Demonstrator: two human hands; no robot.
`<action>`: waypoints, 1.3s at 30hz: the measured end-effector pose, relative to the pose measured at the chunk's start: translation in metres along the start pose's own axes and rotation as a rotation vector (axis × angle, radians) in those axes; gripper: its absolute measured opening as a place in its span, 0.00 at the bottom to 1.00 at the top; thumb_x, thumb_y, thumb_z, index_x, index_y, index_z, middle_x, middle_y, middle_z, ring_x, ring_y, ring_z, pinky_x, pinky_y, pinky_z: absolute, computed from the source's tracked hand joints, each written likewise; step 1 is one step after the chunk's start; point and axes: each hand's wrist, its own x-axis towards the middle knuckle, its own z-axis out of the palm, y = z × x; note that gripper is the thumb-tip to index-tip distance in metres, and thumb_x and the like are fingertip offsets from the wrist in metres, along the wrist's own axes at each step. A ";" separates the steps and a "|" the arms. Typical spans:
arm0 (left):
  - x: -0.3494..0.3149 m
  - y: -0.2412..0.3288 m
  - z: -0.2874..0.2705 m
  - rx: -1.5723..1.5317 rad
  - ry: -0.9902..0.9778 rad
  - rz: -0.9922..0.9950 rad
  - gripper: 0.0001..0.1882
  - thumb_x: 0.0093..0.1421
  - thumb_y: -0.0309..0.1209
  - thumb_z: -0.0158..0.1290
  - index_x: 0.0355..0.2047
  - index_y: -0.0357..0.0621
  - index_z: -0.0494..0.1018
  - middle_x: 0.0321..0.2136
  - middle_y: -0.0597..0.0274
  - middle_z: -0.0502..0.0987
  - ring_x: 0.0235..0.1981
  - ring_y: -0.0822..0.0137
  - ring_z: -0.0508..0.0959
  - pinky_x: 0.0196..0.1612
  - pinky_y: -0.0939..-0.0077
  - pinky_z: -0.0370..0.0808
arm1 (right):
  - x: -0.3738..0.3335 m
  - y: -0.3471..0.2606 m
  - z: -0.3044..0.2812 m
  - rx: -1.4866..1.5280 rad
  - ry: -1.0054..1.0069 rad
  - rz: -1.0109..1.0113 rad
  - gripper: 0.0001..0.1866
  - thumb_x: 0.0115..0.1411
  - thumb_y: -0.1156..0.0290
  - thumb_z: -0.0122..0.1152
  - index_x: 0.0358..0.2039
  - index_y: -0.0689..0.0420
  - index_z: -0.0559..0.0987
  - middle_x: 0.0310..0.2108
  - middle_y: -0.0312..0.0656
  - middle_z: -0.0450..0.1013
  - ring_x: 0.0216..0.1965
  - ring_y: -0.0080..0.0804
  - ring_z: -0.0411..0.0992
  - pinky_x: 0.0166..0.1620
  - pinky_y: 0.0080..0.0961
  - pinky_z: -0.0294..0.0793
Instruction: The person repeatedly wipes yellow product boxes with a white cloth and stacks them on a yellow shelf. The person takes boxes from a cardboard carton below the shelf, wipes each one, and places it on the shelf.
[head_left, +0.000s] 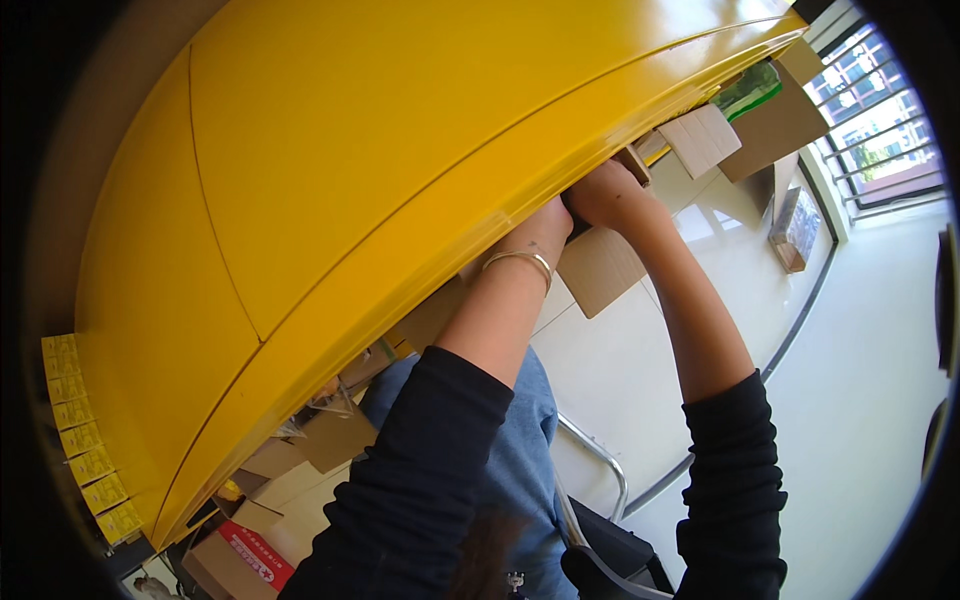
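Observation:
Both my arms reach past the rim of a yellow table [400,160], down to cardboard boxes under its edge. My left hand [542,225], with a bangle [522,258] at the wrist, is mostly tucked below the rim. Close beside it is my right hand [608,192], bent downward at the wrist. The fingers of both hands are hidden, so I cannot tell what they hold. A brown cardboard flap [602,270] hangs just below the hands. Beside the right hand shows the edge of a cardboard piece [633,165].
Further right are a pale carton flap [700,142], a green-edged bag [750,90] and a large box [780,130]. More open cartons [335,435] stand under the table at lower left. Small yellow packets [85,435] line the table's left end. A metal chair frame [600,460] is near my legs.

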 end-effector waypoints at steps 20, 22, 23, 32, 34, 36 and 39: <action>0.003 -0.010 0.007 -0.101 -0.042 0.033 0.25 0.63 0.50 0.36 0.53 0.51 0.62 0.51 0.59 0.67 0.50 0.64 0.67 0.52 0.63 0.67 | 0.030 -0.003 0.029 -0.194 0.236 0.146 0.28 0.60 0.60 0.42 0.59 0.55 0.60 0.60 0.48 0.56 0.59 0.48 0.56 0.54 0.40 0.66; 0.001 -0.011 0.004 -0.112 -0.040 0.032 0.24 0.63 0.50 0.36 0.53 0.51 0.62 0.51 0.59 0.67 0.50 0.64 0.67 0.51 0.63 0.67 | 0.040 -0.006 0.031 -0.162 0.167 0.217 0.26 0.60 0.60 0.42 0.58 0.55 0.62 0.59 0.48 0.58 0.57 0.46 0.58 0.53 0.39 0.67; 0.000 -0.011 0.004 -0.117 -0.040 0.028 0.24 0.63 0.50 0.36 0.53 0.51 0.63 0.51 0.59 0.67 0.50 0.64 0.67 0.51 0.63 0.67 | 0.042 -0.007 0.032 -0.156 0.127 0.254 0.25 0.60 0.61 0.43 0.57 0.55 0.63 0.58 0.47 0.59 0.57 0.45 0.60 0.52 0.38 0.67; -0.006 -0.012 0.002 -0.153 -0.065 -0.007 0.23 0.63 0.50 0.38 0.53 0.52 0.63 0.50 0.60 0.68 0.48 0.64 0.68 0.50 0.63 0.68 | 0.056 0.019 0.069 -0.341 0.149 0.176 0.21 0.61 0.65 0.43 0.54 0.53 0.69 0.53 0.44 0.67 0.54 0.36 0.66 0.46 0.35 0.72; -0.007 -0.012 0.003 -0.165 -0.081 -0.013 0.23 0.63 0.50 0.38 0.53 0.52 0.63 0.49 0.61 0.68 0.48 0.65 0.68 0.49 0.63 0.68 | 0.053 0.012 0.056 -0.306 0.072 0.222 0.20 0.60 0.65 0.43 0.53 0.52 0.70 0.52 0.43 0.68 0.54 0.36 0.66 0.46 0.34 0.72; -0.006 -0.009 0.000 -0.175 -0.096 -0.027 0.23 0.63 0.50 0.38 0.52 0.52 0.63 0.49 0.61 0.68 0.48 0.65 0.68 0.49 0.63 0.69 | 0.037 0.002 0.040 -0.260 0.066 0.214 0.20 0.60 0.65 0.44 0.52 0.53 0.71 0.51 0.43 0.69 0.54 0.36 0.66 0.46 0.35 0.71; -0.016 -0.005 -0.004 -0.168 -0.160 -0.077 0.23 0.63 0.50 0.39 0.52 0.53 0.64 0.49 0.61 0.68 0.47 0.65 0.68 0.48 0.63 0.69 | 0.018 -0.003 0.021 -0.268 0.195 0.143 0.20 0.56 0.61 0.49 0.48 0.52 0.74 0.49 0.43 0.71 0.52 0.38 0.67 0.48 0.36 0.68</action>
